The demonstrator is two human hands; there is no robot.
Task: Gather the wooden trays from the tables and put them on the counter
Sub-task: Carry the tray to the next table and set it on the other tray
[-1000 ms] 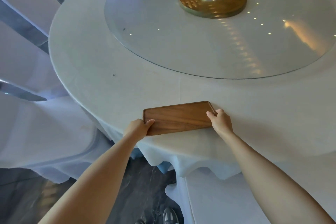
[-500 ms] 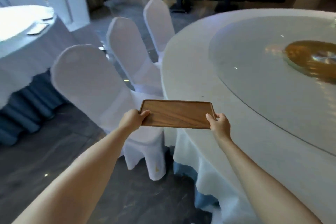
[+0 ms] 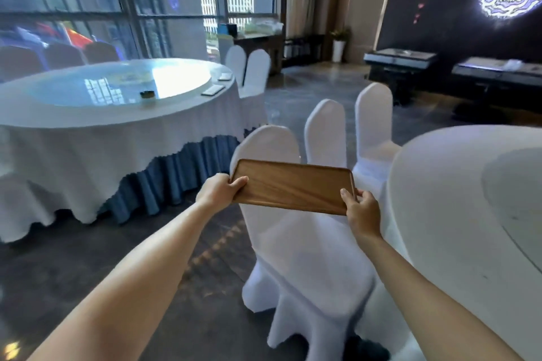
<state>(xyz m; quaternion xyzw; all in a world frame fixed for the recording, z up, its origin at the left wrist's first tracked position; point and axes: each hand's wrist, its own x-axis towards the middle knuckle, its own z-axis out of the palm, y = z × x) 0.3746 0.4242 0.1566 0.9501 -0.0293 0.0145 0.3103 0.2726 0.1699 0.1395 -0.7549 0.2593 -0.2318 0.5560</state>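
Observation:
I hold a flat brown wooden tray (image 3: 293, 186) level in the air above a white-covered chair (image 3: 305, 252). My left hand (image 3: 218, 191) grips its left short edge, thumb on top. My right hand (image 3: 362, 211) grips its right short edge. The tray is off the near round table (image 3: 469, 214), which lies to my right. On the far round table (image 3: 117, 114) two flat pale trays (image 3: 213, 90) lie near its right rim; glare hides their colour.
Two more white-covered chairs (image 3: 346, 132) stand by the near table, and two (image 3: 249, 70) by the far table. A dark counter (image 3: 258, 44) stands at the window. Dark stands (image 3: 401, 63) line the right wall. Open dark floor (image 3: 308, 82) runs between the tables.
The tray has come up off the near table and travelled left with both hands on it. My view has swung left and up, from the tabletop to the room.

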